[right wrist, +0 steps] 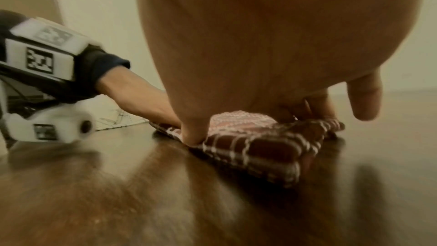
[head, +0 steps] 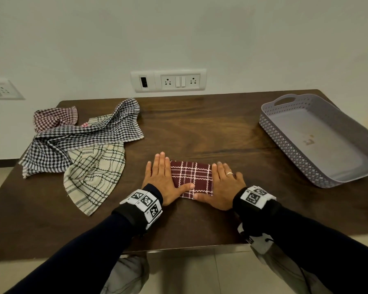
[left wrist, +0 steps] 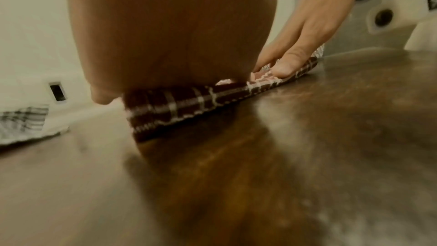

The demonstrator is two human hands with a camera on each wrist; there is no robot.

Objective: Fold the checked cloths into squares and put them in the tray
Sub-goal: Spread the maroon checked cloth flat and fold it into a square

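On the table [head: 200, 128], a folded cloth [head: 192, 178] lies near the front edge, mid-width — a heap of cloths [head: 83, 145] at the left edge, the tray [head: 285, 143] at the back right corner.

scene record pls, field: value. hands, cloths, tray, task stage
left hand: flat, fingers straight, presses left edge of maroon checked cloth
right hand: flat, presses the cloth's right edge
maroon checked cloth: folded small, on table, near front edge
unfolded cloths: heaped at table's left, at least three patterns
tray: grey, perforated walls, right side of table, no cloth in it
stage: first cloth folded, not yet in tray
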